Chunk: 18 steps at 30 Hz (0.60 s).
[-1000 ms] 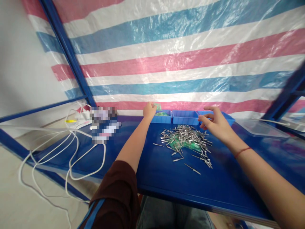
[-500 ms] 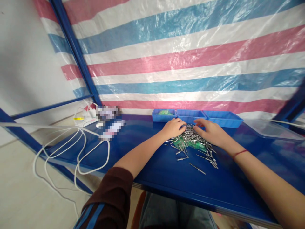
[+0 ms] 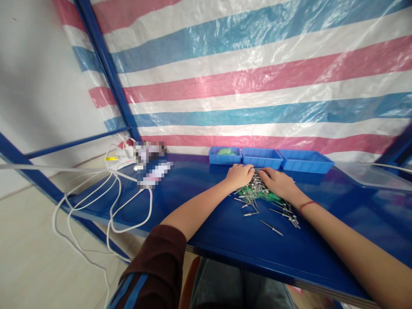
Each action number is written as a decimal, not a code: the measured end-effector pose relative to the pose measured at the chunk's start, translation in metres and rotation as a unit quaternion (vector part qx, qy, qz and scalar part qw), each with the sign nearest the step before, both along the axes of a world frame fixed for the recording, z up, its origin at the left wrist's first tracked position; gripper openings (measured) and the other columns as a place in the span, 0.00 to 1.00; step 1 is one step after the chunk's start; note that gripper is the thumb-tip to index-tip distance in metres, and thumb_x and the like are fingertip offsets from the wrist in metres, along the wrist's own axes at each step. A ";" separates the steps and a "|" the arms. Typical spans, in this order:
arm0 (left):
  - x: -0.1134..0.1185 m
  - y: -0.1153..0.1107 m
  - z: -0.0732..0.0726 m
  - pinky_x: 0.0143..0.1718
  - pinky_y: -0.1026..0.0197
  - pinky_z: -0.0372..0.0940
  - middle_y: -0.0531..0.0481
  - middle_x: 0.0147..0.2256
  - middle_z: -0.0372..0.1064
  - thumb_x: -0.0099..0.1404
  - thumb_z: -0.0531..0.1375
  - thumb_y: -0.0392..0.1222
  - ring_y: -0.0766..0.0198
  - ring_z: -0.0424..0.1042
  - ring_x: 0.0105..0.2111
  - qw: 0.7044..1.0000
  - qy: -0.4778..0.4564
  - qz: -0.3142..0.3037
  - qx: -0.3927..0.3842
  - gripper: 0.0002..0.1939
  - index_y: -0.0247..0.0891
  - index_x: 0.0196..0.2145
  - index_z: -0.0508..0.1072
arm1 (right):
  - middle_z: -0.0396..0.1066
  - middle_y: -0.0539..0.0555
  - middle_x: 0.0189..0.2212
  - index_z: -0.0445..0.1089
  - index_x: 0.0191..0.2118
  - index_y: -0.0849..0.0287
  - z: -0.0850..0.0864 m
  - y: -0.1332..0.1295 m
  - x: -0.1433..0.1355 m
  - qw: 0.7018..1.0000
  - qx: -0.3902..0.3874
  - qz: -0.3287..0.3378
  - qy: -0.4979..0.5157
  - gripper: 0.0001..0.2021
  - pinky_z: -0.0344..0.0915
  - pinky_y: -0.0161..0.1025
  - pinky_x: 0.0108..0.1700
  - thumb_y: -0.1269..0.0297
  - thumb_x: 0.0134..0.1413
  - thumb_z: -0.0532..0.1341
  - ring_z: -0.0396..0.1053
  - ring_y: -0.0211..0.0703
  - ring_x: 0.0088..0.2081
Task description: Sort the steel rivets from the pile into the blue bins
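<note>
A heap of silvery pop rivets (image 3: pixel 257 185) lies on the blue tabletop (image 3: pixel 206 223), mixed with green plastic packets (image 3: pixel 269 196). On the heap's left side rests my left hand (image 3: pixel 240 176), its fingers bent and pressed in at the far edge. My right hand (image 3: pixel 280 183) presses in from the other side, fingers curled over the rivets and thumb toward the middle. The fingertips of both are partly hidden among the metal pieces. Nearer to me lies a single loose rivet (image 3: pixel 271 227), with several more scattered at the heap's front right.
Behind the heap stand three blue bins: a left bin (image 3: pixel 225 161) holding a green packet, a middle bin (image 3: pixel 262 163) and a right bin (image 3: pixel 305 166). A clear plastic lid (image 3: pixel 370 175) lies far right. White cables (image 3: pixel 112 214) hang over the left edge near a power strip (image 3: pixel 127 156).
My right hand has come down and inward, its fingers closing onto the rivets. My left hand has stayed at the heap's left side, now nearer the right hand. The view has shifted slightly.
</note>
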<state>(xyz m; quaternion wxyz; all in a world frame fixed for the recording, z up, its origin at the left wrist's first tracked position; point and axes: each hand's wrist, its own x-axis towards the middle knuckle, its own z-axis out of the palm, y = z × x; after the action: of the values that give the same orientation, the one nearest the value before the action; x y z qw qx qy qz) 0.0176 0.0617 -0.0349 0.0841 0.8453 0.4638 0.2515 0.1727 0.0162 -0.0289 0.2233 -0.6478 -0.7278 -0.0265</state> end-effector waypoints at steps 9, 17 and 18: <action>0.005 0.008 0.002 0.54 0.57 0.61 0.47 0.49 0.71 0.66 0.49 0.38 0.60 0.69 0.49 0.987 -0.136 -0.049 -0.074 0.17 0.39 0.50 0.69 | 0.75 0.63 0.39 0.68 0.46 0.64 -0.003 0.001 -0.005 0.999 0.000 0.030 0.023 0.19 0.64 0.44 0.42 0.60 0.60 0.45 0.73 0.54 0.41; 0.014 0.011 0.003 0.50 0.59 0.64 0.42 0.47 0.72 0.62 0.56 0.36 0.62 0.71 0.47 0.956 -0.267 -0.092 -0.085 0.13 0.33 0.45 0.71 | 0.74 0.62 0.39 0.65 0.47 0.62 -0.006 -0.001 -0.006 0.999 0.031 0.029 0.011 0.16 0.63 0.40 0.39 0.62 0.59 0.48 0.73 0.50 0.39; 0.014 0.011 0.003 0.49 0.60 0.64 0.41 0.45 0.72 0.62 0.57 0.37 0.62 0.71 0.46 0.952 -0.281 -0.088 -0.087 0.13 0.32 0.44 0.72 | 0.74 0.62 0.38 0.65 0.46 0.62 -0.005 -0.002 -0.008 0.999 0.034 0.023 0.002 0.15 0.63 0.40 0.39 0.62 0.59 0.48 0.73 0.50 0.39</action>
<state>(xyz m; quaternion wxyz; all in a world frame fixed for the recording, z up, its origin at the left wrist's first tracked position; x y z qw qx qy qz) 0.0321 0.0724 -0.0315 0.3062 0.7674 0.3654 0.4287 0.1651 0.0147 -0.0342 0.2469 -0.6227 -0.7411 -0.0449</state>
